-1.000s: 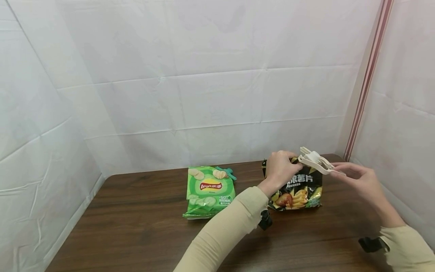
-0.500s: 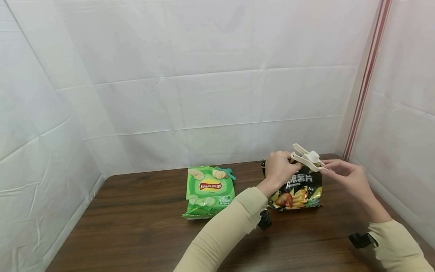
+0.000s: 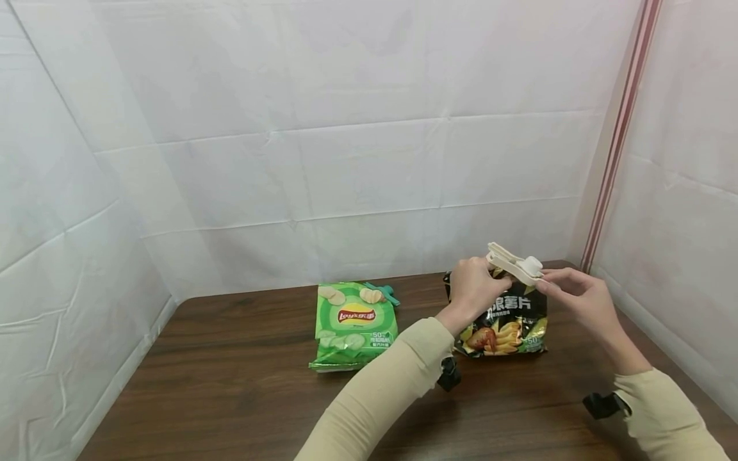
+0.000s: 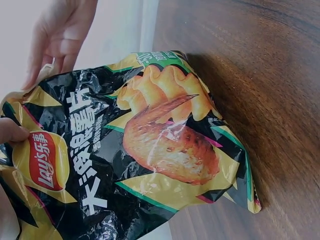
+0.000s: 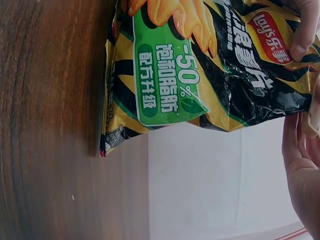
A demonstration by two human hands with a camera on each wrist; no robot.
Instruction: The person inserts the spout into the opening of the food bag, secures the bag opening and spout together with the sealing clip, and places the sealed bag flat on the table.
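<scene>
A black and gold Lay's potato chip bag (image 3: pixel 498 333) stands on the table at the right in the head view. My left hand (image 3: pixel 474 285) grips its top edge, thumb pressed on the front near the red logo. Between the thumb and fingers of my right hand (image 3: pixel 582 304) is the end of a white bag clip (image 3: pixel 510 264) with a round knob. The clip lies along the bag's top edge, its far end right by my left hand. In the right wrist view only a small part of the clip (image 5: pixel 313 122) shows; the chip bag (image 5: pixel 170 75) fills the upper part.
A green Lay's chip bag (image 3: pixel 356 326) lies left of the hands on the dark wooden table (image 3: pixel 242 358). A teal clip (image 3: pixel 387 293) pokes out at its upper right corner. White sheeting (image 3: pixel 346 160) rises behind the table and at both sides.
My right hand has moved left with the bag clip, bringing it onto the black bag's top edge. The clip's arms now lie closer together. My left hand has stayed in place.
</scene>
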